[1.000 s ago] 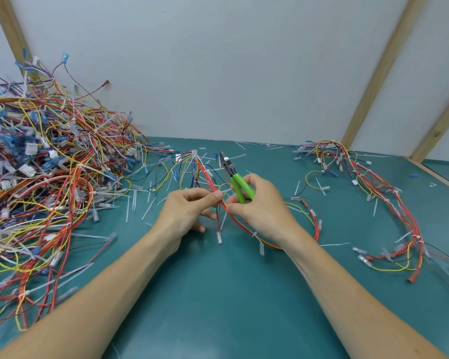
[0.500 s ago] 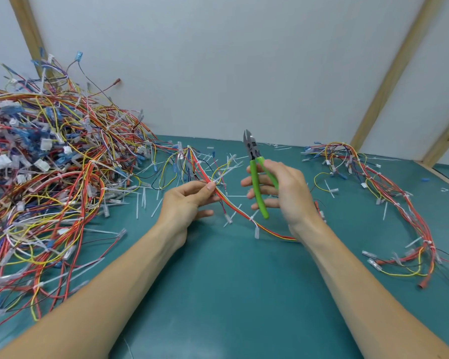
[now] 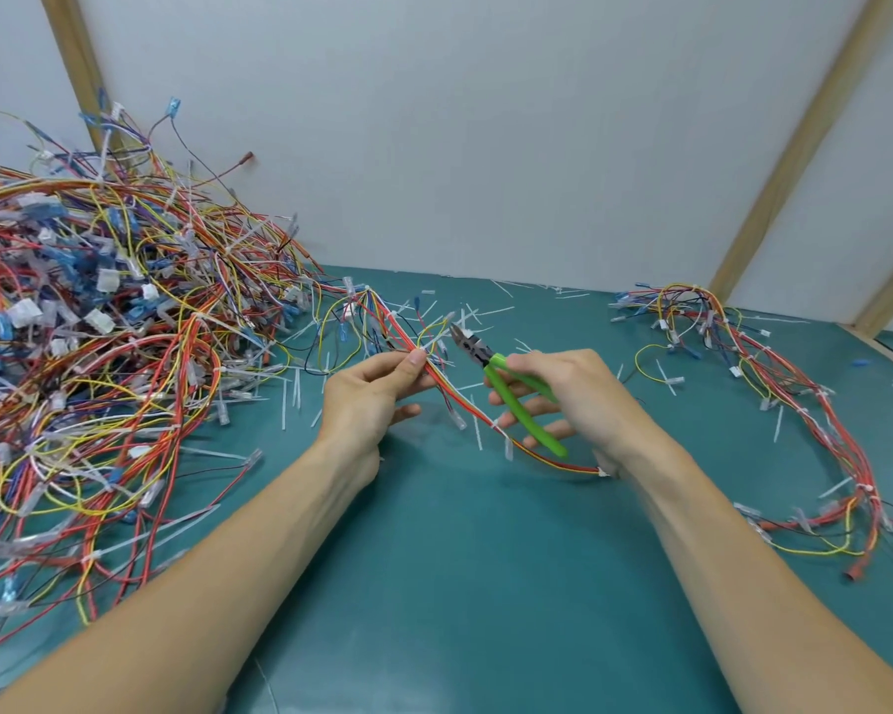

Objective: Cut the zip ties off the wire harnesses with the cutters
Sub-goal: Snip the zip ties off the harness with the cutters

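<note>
Head view: left hand [image 3: 377,399] pinches the wire harness [image 3: 434,376] above the surface [image 3: 460,559]; right hand [image 3: 573,399] grips the green cutters [image 3: 511,389], fingers curled, tip near a zip tie [image 3: 442,324].

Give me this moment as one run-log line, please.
left hand: pinches wire harness | right hand: holds green cutters, tip near white zip tie | cut: pending

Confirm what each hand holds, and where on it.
Left hand pinches the wire harness mid-run, beside a zip tie. Right hand grips the cutters by the green handles.
</note>
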A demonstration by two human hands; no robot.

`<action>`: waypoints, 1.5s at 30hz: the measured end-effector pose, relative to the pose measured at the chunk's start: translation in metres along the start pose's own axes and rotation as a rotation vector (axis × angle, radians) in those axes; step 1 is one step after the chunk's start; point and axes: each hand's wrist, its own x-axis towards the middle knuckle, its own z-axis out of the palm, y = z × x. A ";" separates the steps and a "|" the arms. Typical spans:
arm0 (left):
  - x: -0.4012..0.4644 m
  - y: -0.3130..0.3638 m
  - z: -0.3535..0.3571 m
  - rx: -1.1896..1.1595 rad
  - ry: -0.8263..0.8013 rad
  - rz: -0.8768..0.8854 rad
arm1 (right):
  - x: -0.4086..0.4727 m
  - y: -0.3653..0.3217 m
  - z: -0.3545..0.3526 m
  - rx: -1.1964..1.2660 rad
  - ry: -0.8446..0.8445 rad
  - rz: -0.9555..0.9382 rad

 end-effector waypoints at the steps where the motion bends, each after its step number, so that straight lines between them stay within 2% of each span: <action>1: 0.000 0.000 0.000 -0.011 0.000 -0.014 | 0.000 0.000 -0.001 0.028 -0.013 0.012; 7: 0.000 0.001 0.000 -0.054 -0.023 -0.100 | 0.000 0.001 -0.007 0.065 -0.166 0.156; 45: -0.002 0.000 0.001 -0.014 -0.035 -0.049 | 0.003 0.006 0.001 -0.079 -0.022 0.071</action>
